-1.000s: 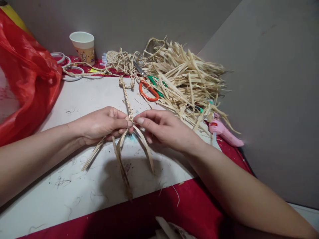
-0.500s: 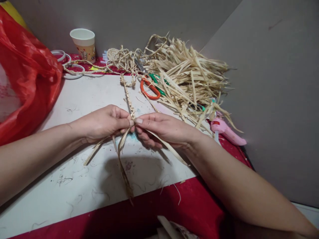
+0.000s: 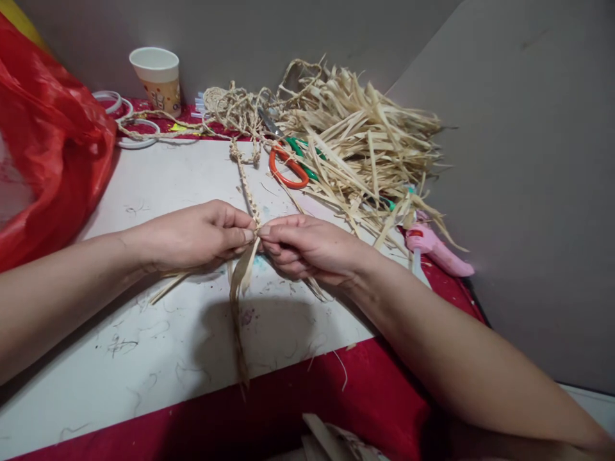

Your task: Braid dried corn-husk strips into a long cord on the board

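A narrow braid (image 3: 246,189) of dry, straw-coloured leaf strips runs from the tangle at the back down to my fingertips. My left hand (image 3: 211,235) pinches its near end between thumb and fingers. Right beside it, my right hand (image 3: 305,246) is closed on the strips at the same spot, the thumbs almost touching. Loose strips (image 3: 239,291) hang from the pinch toward the front of the white board, one of them brown toward its tip. Other strip ends stick out below my left hand and behind my right one. The fingers partly hide the crossing of the strips.
Beyond my hands lie a heap of dry strips (image 3: 365,137), scissors (image 3: 291,169) with orange and green handles, and a coiled braid (image 3: 225,102). A paper cup (image 3: 157,80), white rings (image 3: 139,132) and a red plastic bag (image 3: 57,141) stand left. A pink glue gun (image 3: 435,248) lies right.
The pale strip that stuck out to the right under my right hand now hangs down in the middle. My right fingers have curled in closer. The view has shifted slightly.
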### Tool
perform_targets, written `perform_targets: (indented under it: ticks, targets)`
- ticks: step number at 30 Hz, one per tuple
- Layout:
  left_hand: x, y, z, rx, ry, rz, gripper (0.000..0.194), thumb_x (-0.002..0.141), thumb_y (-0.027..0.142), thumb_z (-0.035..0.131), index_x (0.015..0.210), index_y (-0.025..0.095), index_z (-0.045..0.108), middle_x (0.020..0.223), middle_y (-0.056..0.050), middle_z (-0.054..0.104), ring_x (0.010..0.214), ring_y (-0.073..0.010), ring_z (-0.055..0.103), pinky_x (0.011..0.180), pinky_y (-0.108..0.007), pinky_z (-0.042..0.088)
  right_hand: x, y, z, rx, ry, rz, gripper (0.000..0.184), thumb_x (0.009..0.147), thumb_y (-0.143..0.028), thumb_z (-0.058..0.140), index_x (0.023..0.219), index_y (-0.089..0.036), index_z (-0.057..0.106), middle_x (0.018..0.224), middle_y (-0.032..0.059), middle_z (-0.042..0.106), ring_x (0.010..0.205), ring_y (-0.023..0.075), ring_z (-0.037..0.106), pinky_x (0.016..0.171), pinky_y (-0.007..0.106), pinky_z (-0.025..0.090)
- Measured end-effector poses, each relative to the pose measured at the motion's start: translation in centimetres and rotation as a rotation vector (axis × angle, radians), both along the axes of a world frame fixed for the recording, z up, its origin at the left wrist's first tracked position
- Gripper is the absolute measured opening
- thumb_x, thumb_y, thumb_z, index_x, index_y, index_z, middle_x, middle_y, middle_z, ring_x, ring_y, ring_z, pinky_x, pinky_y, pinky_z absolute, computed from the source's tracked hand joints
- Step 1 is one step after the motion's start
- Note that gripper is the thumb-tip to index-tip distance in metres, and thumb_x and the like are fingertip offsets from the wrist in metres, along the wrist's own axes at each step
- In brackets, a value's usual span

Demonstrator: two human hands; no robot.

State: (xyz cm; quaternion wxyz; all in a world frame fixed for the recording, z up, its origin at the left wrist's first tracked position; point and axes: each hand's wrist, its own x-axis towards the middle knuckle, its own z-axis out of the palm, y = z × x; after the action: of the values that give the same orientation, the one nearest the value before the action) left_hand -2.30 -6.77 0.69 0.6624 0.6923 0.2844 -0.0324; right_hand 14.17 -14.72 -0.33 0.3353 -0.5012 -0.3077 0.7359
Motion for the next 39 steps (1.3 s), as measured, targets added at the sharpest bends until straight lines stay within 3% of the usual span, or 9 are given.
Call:
perform_targets:
  ticks: [5, 12, 15, 20, 24, 32, 39]
  targets:
    - [-0.1, -0.1, 0.5, 0.274, 0.088, -0.058, 0.024, 0.081, 0.031, 0.050, 0.071, 0.015, 0.065, 0.047, 0.004, 0.041, 0.041, -0.0053, 0.028, 0.040, -0.021, 0.020, -0.9, -0.2, -0.3, 0.041, -0.116, -0.097, 0.029, 0.080, -0.016, 0.048, 0.051, -0.016, 0.041, 0.036, -0.0087, 0.029, 0.029, 0.0015, 0.019, 0.030, 0.014, 0.014]
    - [0.2, -2.0, 1.8, 0.786, 0.206, 0.080, 0.025, 0.076, 0.027, 0.049, 0.058, 0.015, 0.061, 0.047, 0.001, 0.048, 0.045, -0.0079, 0.038, 0.048, -0.024, 0.024, -1.2, -0.5, -0.5, 0.080, -0.175, -0.147, 0.026, 0.078, -0.014, 0.044, 0.052, -0.015, 0.050, 0.033, -0.0078, 0.031, 0.028, 0.0029, 0.019, 0.029, 0.016, 0.012]
    - [0.1, -3.2, 1.2, 1.036, 0.171, 0.024, 0.026, 0.080, 0.027, 0.046, 0.060, 0.016, 0.059, 0.052, 0.000, 0.051, 0.048, -0.0098, 0.040, 0.050, -0.025, 0.025, -1.2, -0.5, -0.5, 0.100, -0.135, -0.153, 0.025, 0.078, -0.014, 0.045, 0.053, -0.015, 0.051, 0.033, -0.0079, 0.030, 0.029, 0.0032, 0.018, 0.030, 0.016, 0.012]
    - [-0.4, -4.9, 0.0, 1.528, 0.154, -0.130, 0.019, 0.079, 0.014, 0.042, 0.070, 0.017, 0.059, 0.062, -0.005, 0.057, 0.051, -0.0162, 0.051, 0.046, -0.027, 0.026, -1.1, -0.6, -0.2, 0.031, -0.057, -0.161, 0.031, 0.077, -0.016, 0.048, 0.048, -0.018, 0.036, 0.038, -0.0086, 0.025, 0.032, 0.0028, 0.015, 0.031, 0.017, 0.011]
    - [-0.4, -6.1, -0.4, 1.768, 0.099, -0.179, 0.024, 0.073, 0.003, 0.038, 0.069, 0.014, 0.058, 0.056, -0.005, 0.054, 0.047, -0.0191, 0.055, 0.040, -0.027, 0.030, -1.1, -0.8, -0.1, 0.005, -0.038, -0.164, 0.031, 0.080, -0.020, 0.051, 0.051, -0.018, 0.038, 0.039, -0.0090, 0.025, 0.033, 0.0027, 0.014, 0.032, 0.017, 0.009]
    - [0.0, -7.7, -0.9, 1.897, 0.164, -0.239, 0.028, 0.071, -0.002, 0.041, 0.082, 0.004, 0.066, 0.056, -0.007, 0.055, 0.043, -0.0197, 0.055, 0.034, -0.027, 0.033, -1.1, -1.2, -0.2, 0.047, -0.033, -0.119, 0.036, 0.082, -0.023, 0.054, 0.052, -0.018, 0.034, 0.042, -0.0090, 0.024, 0.035, 0.0027, 0.015, 0.034, 0.017, 0.011]
    - [-0.5, -8.9, -1.2, 1.806, 0.190, -0.259, 0.044, 0.074, -0.003, 0.038, 0.112, -0.010, 0.059, 0.073, -0.020, 0.067, 0.052, -0.0230, 0.063, 0.037, -0.028, 0.040, -1.3, -1.1, -0.1, 0.022, -0.037, -0.147, 0.028, 0.082, -0.021, 0.051, 0.056, -0.016, 0.045, 0.040, -0.0095, 0.024, 0.034, 0.0027, 0.014, 0.033, 0.017, 0.009]
